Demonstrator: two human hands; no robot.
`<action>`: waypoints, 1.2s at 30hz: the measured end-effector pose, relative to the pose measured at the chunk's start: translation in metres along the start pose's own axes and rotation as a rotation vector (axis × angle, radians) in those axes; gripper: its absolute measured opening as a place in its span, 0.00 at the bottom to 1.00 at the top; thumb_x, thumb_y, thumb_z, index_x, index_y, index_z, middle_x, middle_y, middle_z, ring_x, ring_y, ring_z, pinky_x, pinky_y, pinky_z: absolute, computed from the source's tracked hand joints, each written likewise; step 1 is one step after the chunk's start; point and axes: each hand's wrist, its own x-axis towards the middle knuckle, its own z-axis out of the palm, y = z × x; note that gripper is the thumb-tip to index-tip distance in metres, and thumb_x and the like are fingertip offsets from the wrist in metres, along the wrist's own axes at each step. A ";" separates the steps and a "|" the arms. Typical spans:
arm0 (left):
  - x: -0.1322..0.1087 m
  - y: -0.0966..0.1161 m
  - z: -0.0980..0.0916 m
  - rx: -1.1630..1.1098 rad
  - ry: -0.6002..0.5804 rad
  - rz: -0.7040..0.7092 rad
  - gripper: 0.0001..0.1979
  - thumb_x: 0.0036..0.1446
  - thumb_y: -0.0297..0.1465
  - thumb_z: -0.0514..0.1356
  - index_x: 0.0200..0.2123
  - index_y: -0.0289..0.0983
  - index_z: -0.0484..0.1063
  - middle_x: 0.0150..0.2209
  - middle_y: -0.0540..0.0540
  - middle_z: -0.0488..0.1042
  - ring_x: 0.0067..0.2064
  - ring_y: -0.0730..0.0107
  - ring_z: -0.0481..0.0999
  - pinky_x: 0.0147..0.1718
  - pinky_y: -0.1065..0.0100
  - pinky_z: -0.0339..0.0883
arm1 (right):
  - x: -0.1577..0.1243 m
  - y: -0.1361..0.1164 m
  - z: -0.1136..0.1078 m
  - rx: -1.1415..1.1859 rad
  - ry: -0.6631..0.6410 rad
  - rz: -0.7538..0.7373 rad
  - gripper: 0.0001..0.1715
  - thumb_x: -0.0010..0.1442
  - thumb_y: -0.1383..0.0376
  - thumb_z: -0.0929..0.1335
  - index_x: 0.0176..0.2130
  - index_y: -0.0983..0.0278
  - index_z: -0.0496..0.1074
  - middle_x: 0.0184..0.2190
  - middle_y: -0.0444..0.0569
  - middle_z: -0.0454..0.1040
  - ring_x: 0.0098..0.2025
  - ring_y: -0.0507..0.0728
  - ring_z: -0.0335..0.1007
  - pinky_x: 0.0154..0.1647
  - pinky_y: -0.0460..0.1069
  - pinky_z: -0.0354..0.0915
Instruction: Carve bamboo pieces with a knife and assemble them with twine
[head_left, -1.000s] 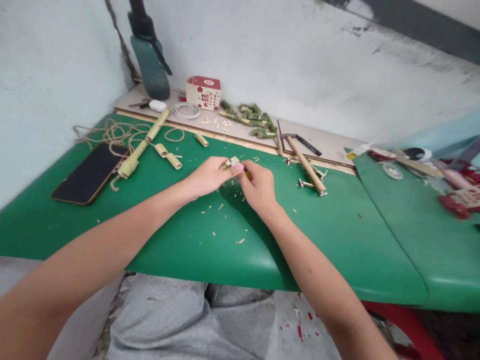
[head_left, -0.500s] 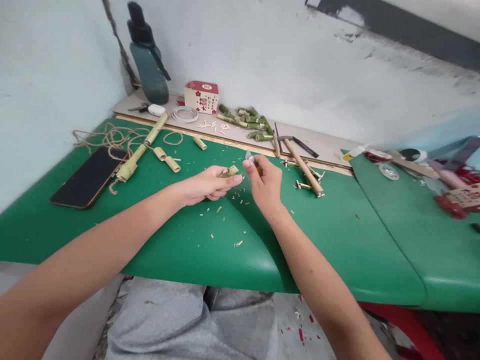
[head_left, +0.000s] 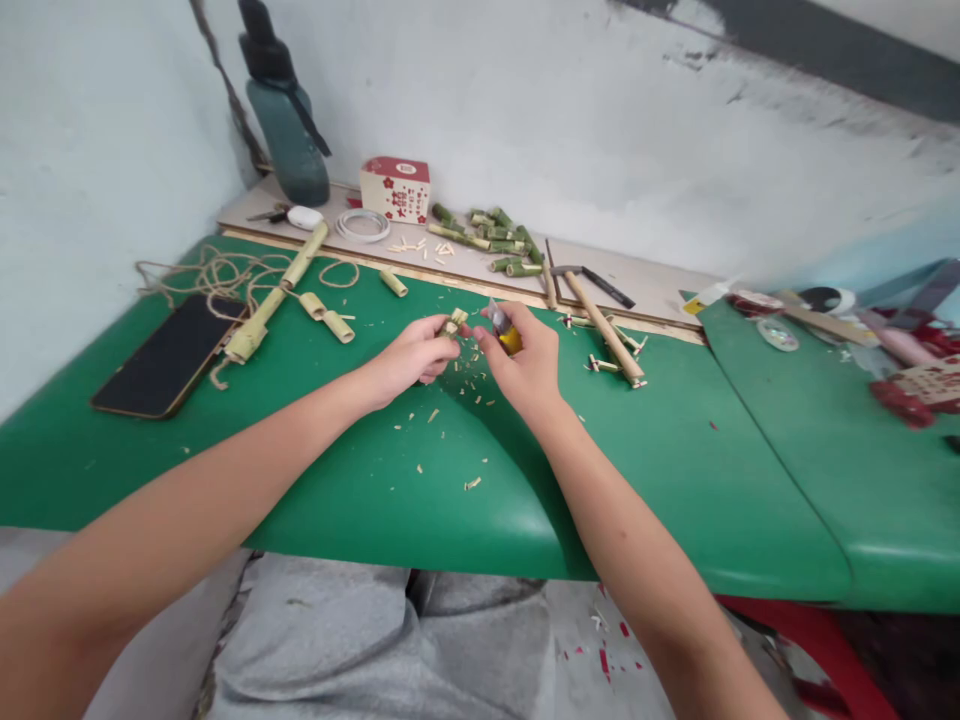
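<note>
The left hand [head_left: 409, 355] pinches a short bamboo piece [head_left: 452, 322] over the green table [head_left: 675, 470], and the right hand [head_left: 525, 360] is closed round a little yellow knife [head_left: 504, 328] right beside it. Plenty of shavings [head_left: 450, 400] down already; a bamboo pile [head_left: 495, 235] lies by the wall.

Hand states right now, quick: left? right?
Left hand: closed on a short bamboo piece.
Right hand: closed on a small yellow-handled knife.
</note>
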 end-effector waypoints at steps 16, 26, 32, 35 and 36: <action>0.004 -0.012 0.001 0.161 -0.034 0.110 0.10 0.53 0.24 0.64 0.39 0.36 0.68 0.28 0.55 0.64 0.25 0.79 0.58 0.23 0.71 0.48 | -0.004 -0.004 0.001 -0.051 -0.055 -0.043 0.08 0.67 0.59 0.71 0.43 0.59 0.79 0.37 0.48 0.83 0.36 0.57 0.76 0.40 0.52 0.70; 0.005 -0.019 0.001 0.283 -0.018 0.171 0.10 0.55 0.27 0.66 0.39 0.38 0.68 0.30 0.54 0.64 0.31 0.73 0.64 0.31 0.69 0.56 | -0.005 -0.005 -0.001 -0.136 -0.060 -0.066 0.10 0.69 0.58 0.69 0.43 0.58 0.79 0.37 0.49 0.84 0.37 0.58 0.78 0.42 0.53 0.71; 0.003 -0.023 -0.004 0.473 -0.026 0.207 0.10 0.59 0.29 0.64 0.42 0.40 0.67 0.29 0.55 0.65 0.29 0.73 0.63 0.30 0.67 0.54 | -0.005 -0.007 0.000 -0.138 -0.036 -0.062 0.09 0.69 0.59 0.68 0.43 0.59 0.78 0.37 0.49 0.84 0.37 0.58 0.79 0.42 0.52 0.71; -0.003 -0.016 -0.001 0.597 0.007 0.198 0.10 0.60 0.29 0.63 0.42 0.40 0.66 0.28 0.56 0.65 0.28 0.72 0.63 0.30 0.66 0.53 | -0.006 -0.008 0.002 -0.160 -0.025 -0.063 0.10 0.69 0.59 0.68 0.42 0.59 0.78 0.36 0.49 0.84 0.36 0.58 0.79 0.42 0.52 0.71; -0.004 -0.014 0.001 0.628 0.020 0.198 0.09 0.59 0.29 0.63 0.42 0.40 0.65 0.27 0.56 0.65 0.28 0.71 0.63 0.30 0.66 0.53 | -0.006 -0.008 0.003 -0.176 -0.027 -0.058 0.10 0.69 0.59 0.67 0.42 0.58 0.78 0.36 0.50 0.85 0.36 0.58 0.79 0.41 0.52 0.71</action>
